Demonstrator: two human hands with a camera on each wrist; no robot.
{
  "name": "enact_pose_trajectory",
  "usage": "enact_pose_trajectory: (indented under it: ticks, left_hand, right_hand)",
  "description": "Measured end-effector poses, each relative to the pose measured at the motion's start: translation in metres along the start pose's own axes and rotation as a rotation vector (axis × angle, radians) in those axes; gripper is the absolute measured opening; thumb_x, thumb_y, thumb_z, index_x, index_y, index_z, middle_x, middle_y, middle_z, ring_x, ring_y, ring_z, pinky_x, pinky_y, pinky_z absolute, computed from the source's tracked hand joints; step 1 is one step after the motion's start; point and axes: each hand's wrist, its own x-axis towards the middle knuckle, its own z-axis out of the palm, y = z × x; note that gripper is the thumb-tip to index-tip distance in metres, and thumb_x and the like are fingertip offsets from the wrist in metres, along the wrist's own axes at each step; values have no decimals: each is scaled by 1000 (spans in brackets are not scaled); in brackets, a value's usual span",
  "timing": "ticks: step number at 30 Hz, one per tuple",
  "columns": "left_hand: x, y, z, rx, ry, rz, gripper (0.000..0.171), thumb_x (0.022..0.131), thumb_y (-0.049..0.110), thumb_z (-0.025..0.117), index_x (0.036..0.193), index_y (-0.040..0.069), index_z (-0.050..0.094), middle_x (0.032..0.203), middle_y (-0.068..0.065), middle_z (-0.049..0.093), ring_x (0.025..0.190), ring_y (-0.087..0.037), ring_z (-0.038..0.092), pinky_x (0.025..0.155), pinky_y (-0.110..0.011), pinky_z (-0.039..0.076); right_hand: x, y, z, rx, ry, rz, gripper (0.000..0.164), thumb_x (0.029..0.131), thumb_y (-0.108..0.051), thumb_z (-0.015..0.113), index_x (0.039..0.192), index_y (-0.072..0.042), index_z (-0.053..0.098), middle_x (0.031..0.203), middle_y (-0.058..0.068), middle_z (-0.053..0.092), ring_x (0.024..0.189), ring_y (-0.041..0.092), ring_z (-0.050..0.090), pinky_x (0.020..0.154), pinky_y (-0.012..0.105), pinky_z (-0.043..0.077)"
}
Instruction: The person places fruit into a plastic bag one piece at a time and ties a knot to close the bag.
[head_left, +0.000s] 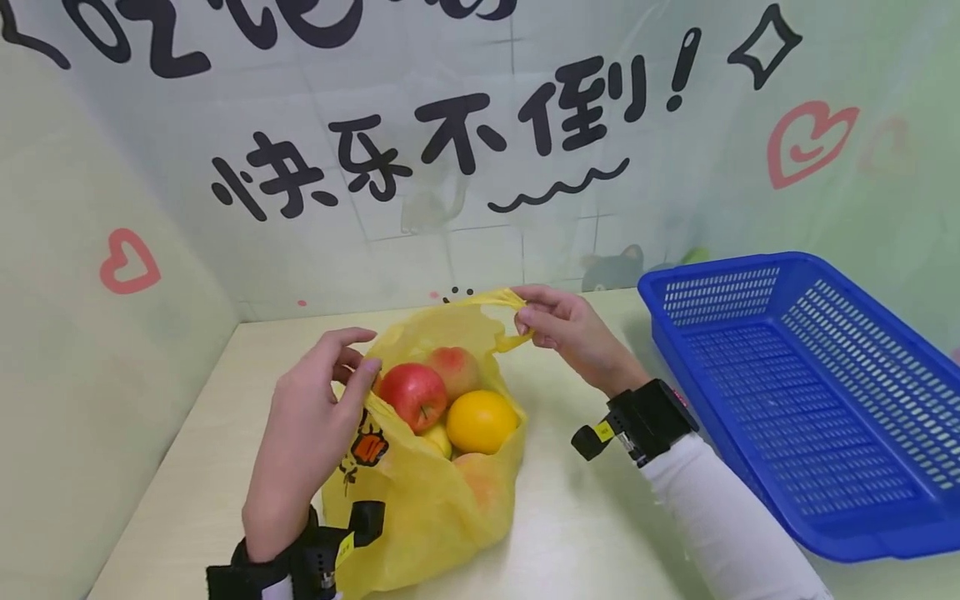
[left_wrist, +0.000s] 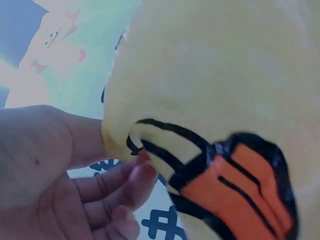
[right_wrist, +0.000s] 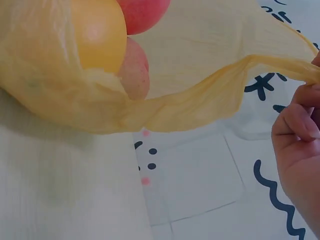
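Observation:
A yellow plastic bag (head_left: 442,517) with a printed design stands on the table, its mouth spread wide. Inside lie a red apple (head_left: 412,396), an orange (head_left: 482,422) and a peach (head_left: 453,372); another peach-toned fruit (head_left: 480,479) shows through the bag's front wall. A bit of something yellow peeks out below the apple. My left hand (head_left: 318,408) pinches the bag's left rim between thumb and fingers, as the left wrist view also shows. At the far right, my right hand (head_left: 558,325) grips a handle loop of the bag and holds it up.
A blue plastic basket (head_left: 750,500) with slotted walls stands at the right of the pale table (head_left: 195,467), beside my right forearm. A printed sheet (head_left: 480,192) with black characters and pink hearts covers the wall behind.

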Motion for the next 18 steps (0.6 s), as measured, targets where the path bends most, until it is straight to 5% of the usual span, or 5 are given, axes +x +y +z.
enact_pose_trajectory:
  ticks: [4,7,9,13,18]
  left_hand:
    - [-6,12,0,-1,71,94,29,93,13,68,121,5,64,118,-15,56,103,-26,57,75,-37,49]
    - [-13,28,-1,-9,175,258,25,86,7,74,110,3,68,116,-14,58,106,-26,56,82,-33,50]
    - [-20,41,0,4,181,371,21,84,5,76,104,4,70,109,-10,62,102,-22,58,84,-28,50]
    - [-30,60,14,110,-24,455,16,87,14,75,100,10,68,96,2,65,88,-12,60,82,-26,54]
    - [-32,64,39,330,-279,316,21,91,29,70,89,9,67,81,0,61,76,-17,56,77,-34,48]
  right_hand:
    - [-1,1,-1,-119,82,-12,36,104,-17,49,137,-4,53,84,-4,61,78,13,53,68,18,41]
    - [0,2,0,-193,118,-22,36,103,-20,50,136,-7,55,84,-4,62,79,13,55,70,17,43]
    - [0,3,2,-219,121,-38,35,103,-19,50,136,-7,56,84,-3,61,77,14,54,69,17,43]
    - [-1,3,4,-265,136,-99,35,103,-18,50,135,-6,56,84,-4,61,74,13,51,66,17,43]
    - [-1,1,4,-256,194,-135,35,102,-17,53,135,-5,57,87,-4,63,76,16,53,67,17,46]
